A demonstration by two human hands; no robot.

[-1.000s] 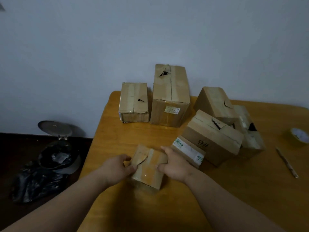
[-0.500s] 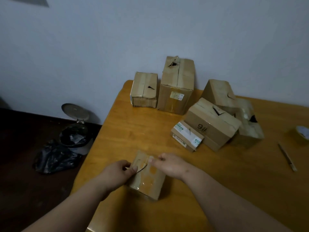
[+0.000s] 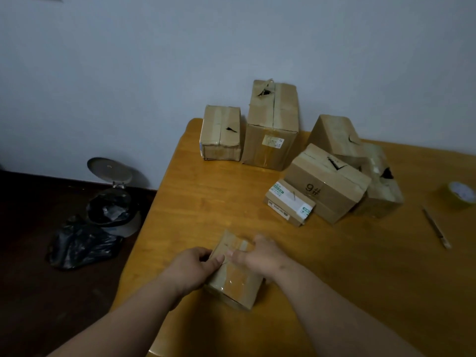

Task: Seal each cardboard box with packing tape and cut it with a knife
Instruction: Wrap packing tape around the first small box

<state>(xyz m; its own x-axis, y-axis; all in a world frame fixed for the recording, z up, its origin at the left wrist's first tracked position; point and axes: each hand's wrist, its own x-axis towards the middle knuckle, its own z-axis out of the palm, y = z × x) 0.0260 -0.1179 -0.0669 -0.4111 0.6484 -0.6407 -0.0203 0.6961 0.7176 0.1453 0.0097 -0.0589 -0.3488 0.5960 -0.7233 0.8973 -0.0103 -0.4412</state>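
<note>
9# box (image 3: 326, 181): "9#" printed in dark characters on the front face; box at about 2 o'clock from table centre, only clearly readable marking.
small flat box (image 3: 289, 203): white label with green printed bands at both ends, touching the 9# box at its 8 o'clock side; text too small to read.
small flat box, front edge: pale sticker, print unreadable.
tall box (image 3: 271, 124): pale rectangular sticker (image 3: 272, 141) on front face, at 12 o'clock on the table; characters blurred, cannot read.
other boxes: no readable text.
tape roll (image 3: 458, 196): 3 o'clock table edge, no readable marking.
</note>
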